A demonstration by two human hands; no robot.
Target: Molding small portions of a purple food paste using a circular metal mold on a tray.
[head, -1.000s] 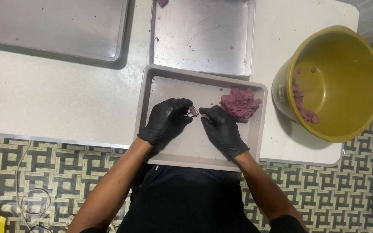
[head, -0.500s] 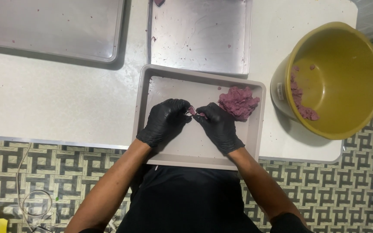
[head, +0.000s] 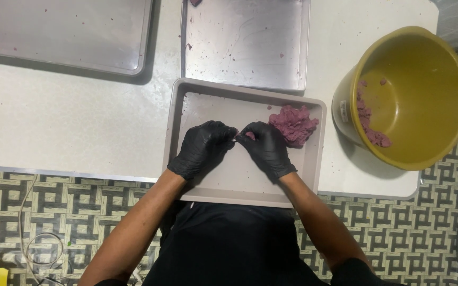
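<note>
while both gloved hands pinch one small purple piece (head: pixel 250 135) | left hand (head: pixel 203 148), right hand (head: pixel 266 149) mid-tray | beige tray (head: pixel 314 175) floor bare leftward | purple dough lump (head: pixel 293 124) near right rim

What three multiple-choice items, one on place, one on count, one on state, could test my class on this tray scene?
1. Where does the purple dough mound lie?
A. in the grey tray's far right corner
B. on the floor
C. on a steel sheet

2. How many steel baking sheets lie beyond the tray?
A. none
B. two
C. five

3. What are the gloved hands doing?
A. resting flat, apart
B. lifting the bucket
C. pinching a small dough piece together

Answers:
1 A, mound sits in that corner.
2 B, left sheet and middle sheet.
3 C, left hand and right hand meet fingertips.
</note>
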